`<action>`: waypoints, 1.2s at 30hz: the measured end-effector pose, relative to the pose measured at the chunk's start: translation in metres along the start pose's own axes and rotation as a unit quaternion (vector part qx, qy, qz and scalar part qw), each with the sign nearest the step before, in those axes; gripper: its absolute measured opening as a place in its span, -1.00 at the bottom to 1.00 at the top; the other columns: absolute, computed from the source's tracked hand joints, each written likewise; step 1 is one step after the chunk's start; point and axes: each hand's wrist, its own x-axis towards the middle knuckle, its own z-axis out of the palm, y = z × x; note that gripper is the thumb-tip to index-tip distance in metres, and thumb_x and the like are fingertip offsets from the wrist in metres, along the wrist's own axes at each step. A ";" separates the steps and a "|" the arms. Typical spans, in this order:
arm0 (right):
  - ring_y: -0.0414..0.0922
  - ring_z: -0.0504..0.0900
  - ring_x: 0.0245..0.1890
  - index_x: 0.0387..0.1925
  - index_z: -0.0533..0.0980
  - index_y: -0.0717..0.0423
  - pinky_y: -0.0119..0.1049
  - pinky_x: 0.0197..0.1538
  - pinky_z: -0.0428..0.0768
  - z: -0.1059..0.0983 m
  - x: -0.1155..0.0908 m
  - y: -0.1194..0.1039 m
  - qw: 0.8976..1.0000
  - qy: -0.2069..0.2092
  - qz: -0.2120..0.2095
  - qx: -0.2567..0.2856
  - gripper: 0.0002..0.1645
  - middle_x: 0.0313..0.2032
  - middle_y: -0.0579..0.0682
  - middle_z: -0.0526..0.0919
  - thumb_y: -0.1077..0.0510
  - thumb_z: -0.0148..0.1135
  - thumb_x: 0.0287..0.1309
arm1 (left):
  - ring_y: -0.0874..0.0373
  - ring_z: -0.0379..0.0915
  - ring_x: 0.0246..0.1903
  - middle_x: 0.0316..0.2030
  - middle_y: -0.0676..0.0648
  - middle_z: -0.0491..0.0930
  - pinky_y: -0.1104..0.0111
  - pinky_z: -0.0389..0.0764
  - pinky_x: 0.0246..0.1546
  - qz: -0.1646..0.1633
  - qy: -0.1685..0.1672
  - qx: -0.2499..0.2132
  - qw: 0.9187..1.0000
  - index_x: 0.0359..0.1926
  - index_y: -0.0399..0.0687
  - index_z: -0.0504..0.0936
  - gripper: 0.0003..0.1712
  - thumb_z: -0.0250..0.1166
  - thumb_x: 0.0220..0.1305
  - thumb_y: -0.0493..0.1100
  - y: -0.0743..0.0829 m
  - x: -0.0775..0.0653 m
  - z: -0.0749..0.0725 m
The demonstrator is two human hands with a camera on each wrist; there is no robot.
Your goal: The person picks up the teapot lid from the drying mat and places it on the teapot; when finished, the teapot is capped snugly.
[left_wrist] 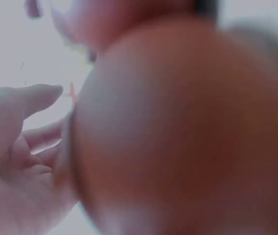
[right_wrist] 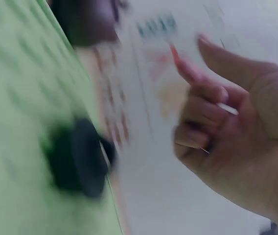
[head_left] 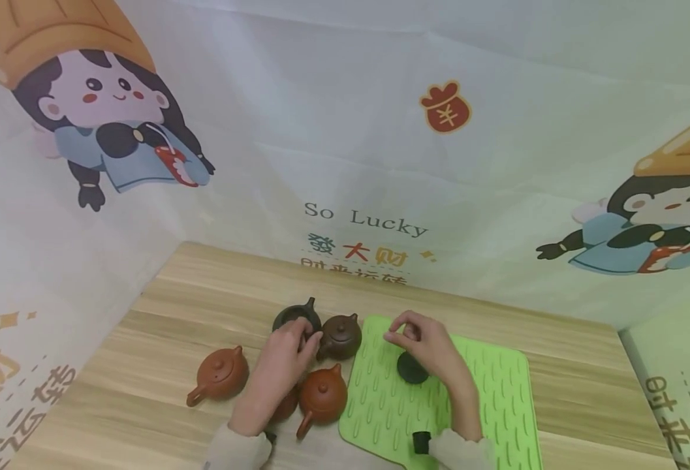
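Note:
At the back of the table, my left hand (head_left: 288,346) is over a black teapot (head_left: 280,316) whose top looks uncovered; the fingers hide part of it, and contact cannot be made out. In the left wrist view the thumb (left_wrist: 41,98) stands apart from the fingers, and a blurred reddish-brown teapot (left_wrist: 188,132) fills the foreground. My right hand (head_left: 429,339) hovers over the green mat (head_left: 380,391) with nothing visible between thumb and index finger; its other fingers curl loosely. Below it lies a round black lid (head_left: 412,367), also seen in the right wrist view.
A dark brown teapot (head_left: 342,336) sits between the black teapot and the mat. Orange-brown teapots stand at the left (head_left: 221,374) and near the mat's left edge (head_left: 324,395); another teapot (head_left: 286,406) is partly covered by my left forearm. A printed cloth (head_left: 345,163) hangs behind the table.

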 end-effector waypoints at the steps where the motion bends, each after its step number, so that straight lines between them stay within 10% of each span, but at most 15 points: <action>1: -0.27 0.29 -0.50 -0.12 0.68 0.19 -0.34 -0.28 0.38 -0.011 -0.005 0.007 1.000 -0.008 0.003 0.005 -0.81 -0.53 -0.15 0.35 0.14 0.47 0.44 | 0.28 0.35 -0.53 -0.48 0.11 0.45 0.33 0.43 -0.53 -0.012 0.000 -0.010 1.000 -0.18 -0.02 0.59 -0.70 0.32 0.64 0.08 0.008 0.002 -0.014; 6: -0.16 0.48 -0.39 -0.05 0.67 0.30 -0.26 -0.10 0.53 -0.046 -0.026 0.040 0.998 -0.038 0.028 0.052 -0.78 -0.42 -0.07 0.48 0.19 0.41 0.48 | 0.17 0.40 -0.52 -0.47 -0.04 0.53 0.26 0.48 -0.48 -0.078 -0.011 -0.026 0.997 0.08 -0.35 0.52 -0.71 0.32 0.62 -0.17 0.047 0.007 -0.095; 13: -0.19 0.50 -0.28 0.02 0.67 0.36 -0.27 0.01 0.58 -0.057 -0.033 0.068 0.993 -0.087 0.032 0.079 -0.73 -0.32 -0.06 0.48 0.21 0.38 0.47 | 0.14 0.40 -0.48 -0.44 -0.11 0.59 0.24 0.48 -0.39 -0.099 0.021 0.004 0.995 0.07 -0.41 0.50 -0.72 0.27 0.65 -0.22 0.036 0.005 -0.141; 24: -0.23 0.46 -0.31 0.12 0.64 0.38 -0.27 -0.03 0.55 -0.043 -0.027 0.074 0.985 -0.136 0.016 0.103 -0.65 -0.33 -0.10 0.45 0.22 0.40 0.45 | 0.17 0.41 -0.49 -0.44 -0.05 0.56 0.28 0.48 -0.45 -0.066 -0.034 0.018 0.997 -0.02 -0.38 0.61 -0.71 0.33 0.63 -0.14 0.012 -0.006 -0.117; 30: -0.25 0.43 -0.33 0.15 0.63 0.39 -0.29 -0.07 0.52 -0.042 -0.028 0.076 0.985 -0.135 0.018 0.107 -0.63 -0.35 -0.07 0.42 0.24 0.41 0.45 | 0.14 0.39 -0.47 -0.42 -0.08 0.50 0.18 0.49 -0.48 0.010 -0.006 0.012 1.000 -0.13 -0.33 0.61 -0.51 0.26 0.68 0.09 -0.020 -0.016 -0.088; 36: -0.24 0.42 -0.31 0.15 0.64 0.38 -0.32 -0.09 0.51 -0.042 -0.027 0.075 0.987 -0.123 0.011 0.105 -0.63 -0.33 -0.07 0.42 0.24 0.42 0.44 | 0.09 0.52 -0.38 -0.34 -0.12 0.59 0.13 0.64 -0.35 0.018 -0.027 0.037 0.999 -0.18 -0.32 0.66 -0.68 0.38 0.59 -0.09 -0.004 -0.011 -0.092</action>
